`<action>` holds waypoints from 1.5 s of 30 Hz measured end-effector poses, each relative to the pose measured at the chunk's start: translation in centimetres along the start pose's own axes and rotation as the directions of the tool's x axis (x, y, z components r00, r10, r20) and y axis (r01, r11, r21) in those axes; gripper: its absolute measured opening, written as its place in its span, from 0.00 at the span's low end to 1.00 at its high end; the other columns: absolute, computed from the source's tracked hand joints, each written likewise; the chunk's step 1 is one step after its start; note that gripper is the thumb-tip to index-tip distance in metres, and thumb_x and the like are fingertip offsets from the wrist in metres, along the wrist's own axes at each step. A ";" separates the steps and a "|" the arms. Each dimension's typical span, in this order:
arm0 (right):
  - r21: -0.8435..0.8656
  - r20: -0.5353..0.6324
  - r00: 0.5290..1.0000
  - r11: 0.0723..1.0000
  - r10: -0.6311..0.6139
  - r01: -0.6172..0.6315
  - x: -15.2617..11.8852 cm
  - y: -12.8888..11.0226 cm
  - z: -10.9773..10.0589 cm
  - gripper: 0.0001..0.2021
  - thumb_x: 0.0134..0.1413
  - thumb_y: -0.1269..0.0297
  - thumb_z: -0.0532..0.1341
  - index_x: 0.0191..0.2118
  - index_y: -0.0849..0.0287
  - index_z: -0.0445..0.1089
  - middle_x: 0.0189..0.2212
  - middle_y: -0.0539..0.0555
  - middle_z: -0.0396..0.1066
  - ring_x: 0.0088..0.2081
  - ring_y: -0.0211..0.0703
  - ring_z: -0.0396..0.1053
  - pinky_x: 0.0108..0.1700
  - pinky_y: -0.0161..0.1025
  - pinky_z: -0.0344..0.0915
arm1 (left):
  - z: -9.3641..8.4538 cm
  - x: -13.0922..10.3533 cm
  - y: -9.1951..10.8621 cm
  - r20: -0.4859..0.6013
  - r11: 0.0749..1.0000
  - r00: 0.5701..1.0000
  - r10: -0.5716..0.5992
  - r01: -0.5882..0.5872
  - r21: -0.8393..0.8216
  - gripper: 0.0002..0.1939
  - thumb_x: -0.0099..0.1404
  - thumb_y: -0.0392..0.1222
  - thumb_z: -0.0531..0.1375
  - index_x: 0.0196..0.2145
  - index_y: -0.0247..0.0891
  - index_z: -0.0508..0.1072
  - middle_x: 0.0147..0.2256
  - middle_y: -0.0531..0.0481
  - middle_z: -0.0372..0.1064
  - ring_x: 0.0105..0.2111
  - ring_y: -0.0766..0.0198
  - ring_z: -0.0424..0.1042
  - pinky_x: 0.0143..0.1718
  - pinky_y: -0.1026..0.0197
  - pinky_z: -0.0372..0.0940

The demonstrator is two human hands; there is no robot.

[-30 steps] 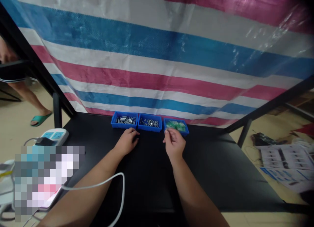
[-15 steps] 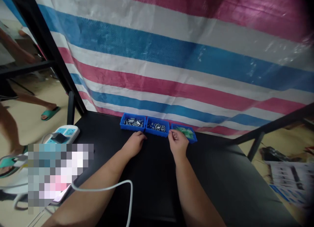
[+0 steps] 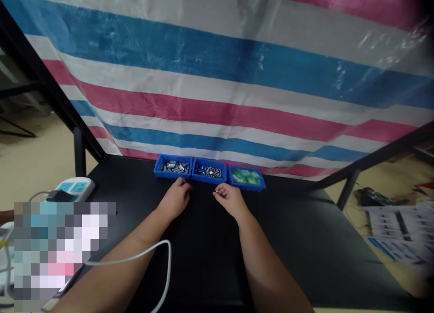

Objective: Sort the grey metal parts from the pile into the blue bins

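Observation:
My left hand (image 3: 175,198) rests low over the black table, just in front of the left blue bin (image 3: 156,172), its fingers curled down and closed. Whether it holds anything is hidden. My right hand (image 3: 232,200) is in front of the gap between the middle blue bin (image 3: 209,179) and the right blue bin (image 3: 248,186). Its thumb and fingertips are pinched together, with a tiny bright spot at the tips, too small to name. Metal cylinders (image 3: 176,167) lie in the left bin, small shiny metal parts (image 3: 212,171) in the middle one, small green-and-clear packets (image 3: 249,176) in the right one.
A striped plastic sheet (image 3: 203,105) hangs behind the black table (image 3: 298,240). At left are a power strip (image 3: 81,189) with a plug and a blurred-out patch. A white cable (image 3: 129,259) crosses over my left forearm. Printed sheets (image 3: 400,227) lie beyond the right edge.
My right hand has moved left, from the front of the right bin towards the middle bin. My left hand keeps about its place by the left bin. The person at left has gone from view.

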State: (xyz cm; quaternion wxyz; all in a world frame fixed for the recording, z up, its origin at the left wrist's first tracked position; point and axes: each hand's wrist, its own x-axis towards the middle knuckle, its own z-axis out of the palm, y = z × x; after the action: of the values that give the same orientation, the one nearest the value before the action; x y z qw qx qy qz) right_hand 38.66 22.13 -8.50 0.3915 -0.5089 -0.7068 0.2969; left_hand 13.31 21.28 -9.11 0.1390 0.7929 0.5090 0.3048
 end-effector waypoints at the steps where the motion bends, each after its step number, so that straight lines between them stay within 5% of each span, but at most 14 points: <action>1: -0.032 0.002 1.000 0.999 -0.024 0.024 0.0 -0.3 0.0 0.06 0.55 0.61 0.65 0.34 0.57 0.73 0.23 0.48 0.69 0.23 0.37 0.68 0.27 0.33 0.67 | -0.1 0.0 0.0 0.010 1.000 1.000 0.001 -0.001 -0.007 0.12 0.66 0.30 0.55 0.43 0.36 0.77 0.44 0.42 0.67 0.40 0.57 0.73 0.48 0.52 0.71; 4: -0.062 -0.182 0.974 0.990 -0.133 0.123 -0.2 -1.5 -0.2 0.04 0.58 0.63 0.63 0.36 0.57 0.73 0.25 0.49 0.71 0.25 0.37 0.70 0.30 0.34 0.69 | -0.4 0.2 -0.1 0.040 0.999 0.999 0.017 -0.016 -0.034 0.10 0.69 0.33 0.55 0.43 0.38 0.75 0.42 0.43 0.71 0.42 0.56 0.73 0.48 0.53 0.71; 8: -0.128 -0.482 0.826 0.956 -0.292 0.263 -0.7 -3.2 -1.0 0.04 0.59 0.65 0.64 0.40 0.56 0.73 0.32 0.53 0.75 0.31 0.41 0.73 0.37 0.38 0.74 | -0.6 0.2 0.0 0.026 0.998 0.999 0.032 -0.030 -0.056 0.09 0.71 0.36 0.55 0.43 0.39 0.74 0.42 0.45 0.73 0.42 0.56 0.74 0.46 0.54 0.71; 13: -0.171 -0.587 0.711 0.918 -0.386 0.357 -0.9 -3.5 -1.4 0.06 0.60 0.66 0.64 0.43 0.56 0.75 0.37 0.56 0.75 0.36 0.44 0.75 0.41 0.43 0.76 | -0.3 0.2 -0.1 0.014 0.997 0.998 0.058 -0.057 -0.056 0.09 0.71 0.37 0.55 0.44 0.40 0.74 0.42 0.45 0.73 0.44 0.56 0.74 0.48 0.54 0.70; 19: -0.053 -0.321 0.907 0.961 -0.272 0.270 -0.2 -2.7 -0.6 0.23 0.60 0.66 0.62 0.61 0.53 0.68 0.45 0.57 0.74 0.33 0.39 0.72 0.36 0.39 0.74 | -0.3 0.3 -0.2 0.035 0.996 0.997 0.068 -0.066 -0.053 0.09 0.71 0.38 0.55 0.44 0.40 0.75 0.42 0.45 0.74 0.44 0.55 0.74 0.49 0.52 0.71; 24: -0.113 -0.293 0.913 0.959 -0.283 0.261 -0.5 -3.6 -0.9 0.10 0.61 0.68 0.60 0.45 0.56 0.76 0.32 0.52 0.70 0.30 0.38 0.66 0.36 0.38 0.69 | -0.2 0.4 0.0 0.032 0.995 0.997 0.076 -0.074 -0.066 0.09 0.72 0.40 0.54 0.44 0.41 0.75 0.42 0.45 0.74 0.44 0.56 0.74 0.47 0.54 0.71; 27: -0.082 -0.167 0.953 0.967 -0.253 0.242 -0.7 -4.0 -0.8 0.06 0.61 0.68 0.60 0.38 0.56 0.75 0.30 0.51 0.70 0.29 0.38 0.67 0.35 0.36 0.67 | -0.3 0.5 0.3 0.000 0.994 0.997 0.074 -0.073 -0.079 0.10 0.73 0.40 0.54 0.46 0.41 0.74 0.43 0.45 0.74 0.45 0.57 0.75 0.48 0.54 0.71; 34: -0.069 0.172 0.980 0.991 -0.102 0.116 -1.2 -3.6 1.3 0.12 0.57 0.68 0.64 0.48 0.54 0.74 0.37 0.51 0.74 0.30 0.37 0.69 0.37 0.37 0.68 | -0.1 0.7 0.8 -0.065 0.993 0.996 0.054 -0.060 -0.097 0.11 0.72 0.39 0.55 0.48 0.41 0.74 0.44 0.45 0.76 0.44 0.57 0.76 0.47 0.54 0.71; 39: -0.228 0.192 0.975 0.962 -0.108 0.151 -1.2 -4.2 3.6 0.16 0.57 0.63 0.67 0.51 0.53 0.73 0.45 0.55 0.72 0.44 0.45 0.71 0.47 0.42 0.68 | 0.0 0.5 0.9 -0.055 0.989 0.998 0.020 -0.028 -0.148 0.10 0.70 0.40 0.58 0.47 0.41 0.75 0.42 0.47 0.77 0.41 0.58 0.77 0.46 0.56 0.72; 42: -0.338 0.177 0.979 0.928 -0.101 0.157 -0.9 -4.5 4.6 0.15 0.58 0.61 0.67 0.51 0.52 0.74 0.46 0.56 0.70 0.47 0.49 0.69 0.49 0.44 0.68 | -0.5 0.5 1.2 -0.171 0.985 0.985 -0.025 -0.005 -0.173 0.11 0.70 0.43 0.59 0.48 0.40 0.74 0.41 0.47 0.76 0.38 0.60 0.76 0.43 0.57 0.72; 45: -0.352 0.167 0.982 0.925 -0.091 0.146 -0.7 -4.3 4.9 0.12 0.60 0.65 0.65 0.49 0.53 0.76 0.46 0.56 0.70 0.47 0.48 0.70 0.50 0.44 0.69 | -1.6 0.4 1.4 -0.394 0.984 0.917 -0.063 -0.010 -0.180 0.09 0.70 0.43 0.60 0.47 0.40 0.73 0.41 0.47 0.74 0.38 0.61 0.75 0.43 0.58 0.72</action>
State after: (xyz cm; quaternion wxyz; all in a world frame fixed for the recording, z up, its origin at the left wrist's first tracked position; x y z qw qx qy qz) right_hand 32.54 20.00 -7.69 0.2546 -0.5053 -0.8060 0.1741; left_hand 13.43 20.85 -6.98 0.1074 0.6917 0.5079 0.5020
